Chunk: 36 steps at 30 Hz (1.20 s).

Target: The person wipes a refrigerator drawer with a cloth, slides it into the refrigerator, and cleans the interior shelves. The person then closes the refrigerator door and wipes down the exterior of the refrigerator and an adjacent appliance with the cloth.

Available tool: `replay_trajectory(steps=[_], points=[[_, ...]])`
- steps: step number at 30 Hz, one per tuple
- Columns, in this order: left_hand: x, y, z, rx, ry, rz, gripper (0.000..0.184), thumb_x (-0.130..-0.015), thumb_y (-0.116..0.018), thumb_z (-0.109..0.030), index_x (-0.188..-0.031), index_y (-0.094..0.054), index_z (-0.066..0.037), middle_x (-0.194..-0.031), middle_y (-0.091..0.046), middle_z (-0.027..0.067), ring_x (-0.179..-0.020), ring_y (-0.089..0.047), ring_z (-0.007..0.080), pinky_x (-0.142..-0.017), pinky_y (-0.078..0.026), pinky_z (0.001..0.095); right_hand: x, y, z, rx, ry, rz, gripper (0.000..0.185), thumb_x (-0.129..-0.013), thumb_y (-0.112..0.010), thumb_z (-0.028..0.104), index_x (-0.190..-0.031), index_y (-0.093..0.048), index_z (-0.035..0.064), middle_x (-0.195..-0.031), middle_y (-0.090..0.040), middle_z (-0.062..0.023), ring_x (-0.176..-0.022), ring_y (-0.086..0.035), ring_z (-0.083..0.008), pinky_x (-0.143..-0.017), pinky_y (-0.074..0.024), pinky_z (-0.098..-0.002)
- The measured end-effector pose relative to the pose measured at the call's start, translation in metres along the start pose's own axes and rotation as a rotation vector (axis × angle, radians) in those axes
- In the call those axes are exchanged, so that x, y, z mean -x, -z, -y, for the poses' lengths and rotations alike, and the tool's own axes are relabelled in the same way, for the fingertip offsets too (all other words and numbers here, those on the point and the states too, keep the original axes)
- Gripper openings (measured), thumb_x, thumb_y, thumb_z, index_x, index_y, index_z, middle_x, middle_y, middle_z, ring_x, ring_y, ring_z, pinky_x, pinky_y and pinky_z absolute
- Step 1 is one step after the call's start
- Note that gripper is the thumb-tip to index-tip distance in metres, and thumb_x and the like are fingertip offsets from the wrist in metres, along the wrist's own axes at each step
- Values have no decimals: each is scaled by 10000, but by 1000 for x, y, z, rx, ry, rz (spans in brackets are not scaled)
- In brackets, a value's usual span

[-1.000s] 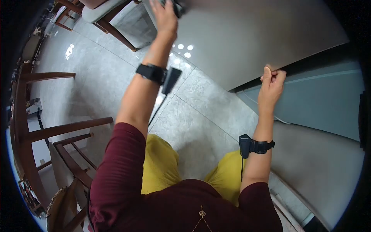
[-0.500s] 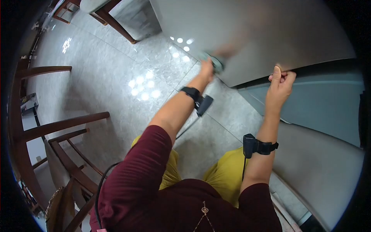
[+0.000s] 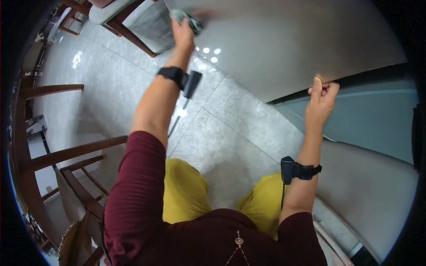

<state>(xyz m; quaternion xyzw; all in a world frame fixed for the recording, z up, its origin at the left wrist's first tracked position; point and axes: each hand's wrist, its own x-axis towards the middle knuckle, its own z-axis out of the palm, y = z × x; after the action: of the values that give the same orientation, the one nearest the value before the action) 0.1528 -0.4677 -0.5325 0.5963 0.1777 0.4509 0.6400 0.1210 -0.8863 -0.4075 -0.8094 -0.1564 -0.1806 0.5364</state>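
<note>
My left hand [image 3: 183, 39] is closed on a folded grey-green cloth [image 3: 190, 22], pressed to the far left part of a large grey metallic door [image 3: 270, 53]. The door's smooth face shows a blurred reflection of the hand. At the door's near edge, my right hand [image 3: 322, 98] grips with the thumb on the outer face and the fingers curled at the edge. Behind that edge lies a blue-grey inner panel [image 3: 372, 113]. Black straps with small boxes are on both wrists.
Wooden chairs [image 3: 80, 153] stand on the left, and a chair with a pale seat [image 3: 108, 12] is at the upper left. Grey marble-look tiles [image 3: 222, 128] cover the floor. Another smooth grey panel [image 3: 364, 177] is at the right.
My left hand has moved with the cloth up and to the left along the door, away from its near lower corner. My right hand keeps its hold on the edge.
</note>
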Motion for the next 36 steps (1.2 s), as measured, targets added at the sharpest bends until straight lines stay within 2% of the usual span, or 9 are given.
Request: replay_trajectory(steps=[2, 4, 8, 10, 12, 18, 22, 30, 36], points=[[-23, 3, -51, 2, -61, 44, 412, -867, -451, -39, -1271, -385, -89, -1119, -507, 94, -989, -501, 213, -892, -406, 337, 0, 0, 0, -1, -12, 17, 174, -938, -565, 179, -914, -472, 34, -748, -491, 8, -648, -507, -60, -618, -442, -218], [-49, 17, -46, 38, 103, 76, 446, -909, -464, -83, -1338, -353, -136, -1165, -522, 73, -1043, -532, 221, -887, -441, 356, 0, 1, 0, -36, 3, 39, 150, -939, -560, 155, -929, -477, 31, -761, -486, 10, -653, -505, -59, -623, -441, -212], [-44, 23, -22, 89, 58, 83, 422, -908, -442, -58, -1311, -335, -122, -1132, -498, 97, -1003, -505, 226, -884, -421, 362, -2, 2, -4, -19, 29, 22, 230, -921, -595, 200, -870, -444, 34, -719, -517, -15, -626, -514, -84, -584, -439, -239], [-27, 27, -8, 144, 480, -70, 451, -947, -446, -114, -1363, -276, -147, -1217, -475, 119, -1074, -499, 252, -908, -425, 403, -2, 1, -1, -65, 6, 21, 210, -924, -587, 188, -891, -451, 32, -737, -520, -14, -641, -519, -80, -595, -439, -233], [-23, 41, 44, 141, 565, -17, 487, -962, -445, -149, -1400, -233, -152, -1307, -433, 135, -1147, -478, 280, -942, -415, 445, -2, 1, -4, -47, 16, 30, 197, -926, -582, 180, -915, -457, 28, -753, -524, -14, -650, -521, -77, -605, -440, -231], [67, 17, 108, 281, 894, -84, 244, -972, -424, -182, -1177, -459, -55, -1104, -573, 99, -996, -571, 269, -879, -470, 457, -2, 3, 2, -26, -9, 59, 105, -947, -532, 119, -969, -501, 20, -798, -490, 3, -672, -502, -58, -619, -439, -202], [151, -12, 130, 485, 1112, -118, 176, -943, -441, -159, -1079, -514, -75, -1004, -587, 89, -946, -583, 249, -815, -497, 439, -2, 2, 3, 5, 12, 38, 143, -934, -562, 144, -936, -483, 25, -760, -511, -4, -658, -512, -62, -603, -442, -220], [318, -114, 92, 670, 1378, -29, 312, -987, -359, -253, -1148, -500, -26, -1151, -568, 123, -1045, -561, 280, -906, -466, 473, -3, 1, -2, -57, 29, 11, 209, -902, -621, 176, -900, -475, 26, -746, -534, -14, -640, -520, -72, -576, -445, -233], [341, -134, 49, 741, 1598, 80, 307, -992, -357, -249, -1168, -480, -31, -1160, -553, 129, -1052, -552, 295, -920, -462, 488, -5, 2, -10, -47, 18, -10, 255, -880, -651, 215, -851, -471, 37, -653, -573, -43, -600, -551, -98, -550, -453, -267]])
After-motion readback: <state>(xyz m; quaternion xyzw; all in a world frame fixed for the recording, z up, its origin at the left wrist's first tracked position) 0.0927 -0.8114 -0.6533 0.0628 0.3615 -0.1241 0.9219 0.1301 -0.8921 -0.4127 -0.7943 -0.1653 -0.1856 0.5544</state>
